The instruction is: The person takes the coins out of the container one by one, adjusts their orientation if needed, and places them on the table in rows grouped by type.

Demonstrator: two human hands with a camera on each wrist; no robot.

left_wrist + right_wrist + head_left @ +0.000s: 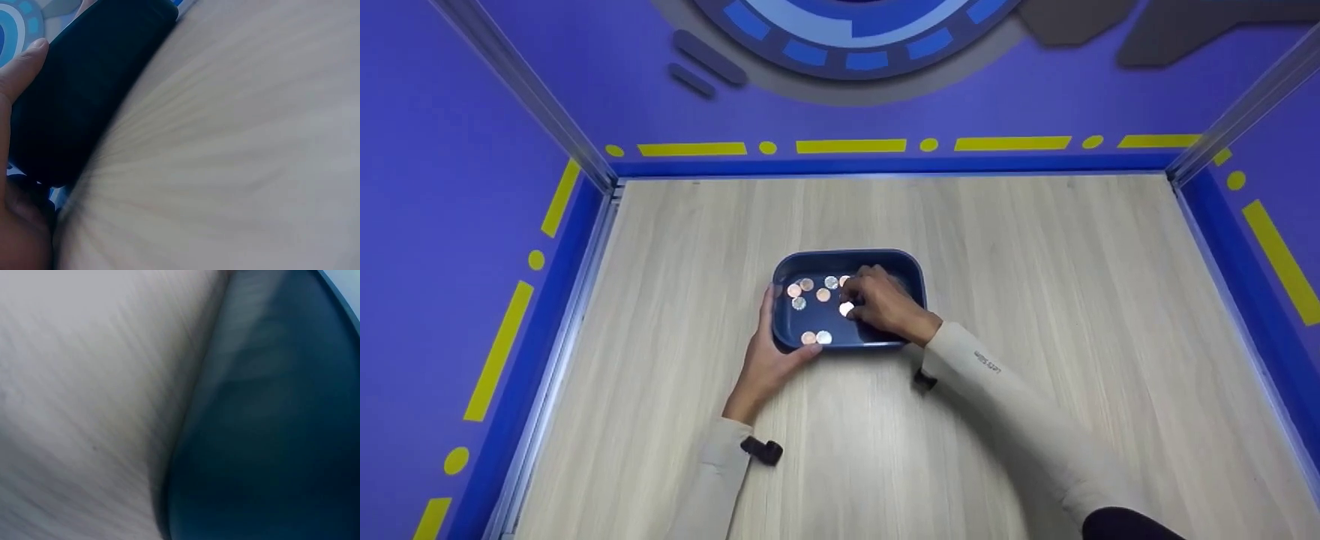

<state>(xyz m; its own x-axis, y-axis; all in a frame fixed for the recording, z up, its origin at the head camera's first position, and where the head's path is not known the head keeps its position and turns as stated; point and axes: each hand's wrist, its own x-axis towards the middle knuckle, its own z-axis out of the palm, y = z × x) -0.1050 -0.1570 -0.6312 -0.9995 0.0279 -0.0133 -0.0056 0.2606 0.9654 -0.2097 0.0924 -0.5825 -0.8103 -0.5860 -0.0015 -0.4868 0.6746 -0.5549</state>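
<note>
A dark blue rectangular tray (840, 327) with rounded corners and raised walls rests on the table. My left hand (767, 360) holds its near left corner, thumb by the near rim and fingers along the left wall. In the left wrist view, the thumb lies against the dark outer side. Several round copper and silver coins (823, 295) lie inside, mostly in the left half. My right hand (885, 300) reaches into the tray with bent fingers low over the coins. A bright coin (846, 308) is right at its thumb tip; I cannot tell whether it is pinched.
The pale wood table (1035, 262) surrounds the tray. Blue panels with yellow marks (851, 146) rise behind it and on both sides, edged by metal rails. A small black device (763, 451) sits on the left wrist. In the right wrist view, the picture is blurred.
</note>
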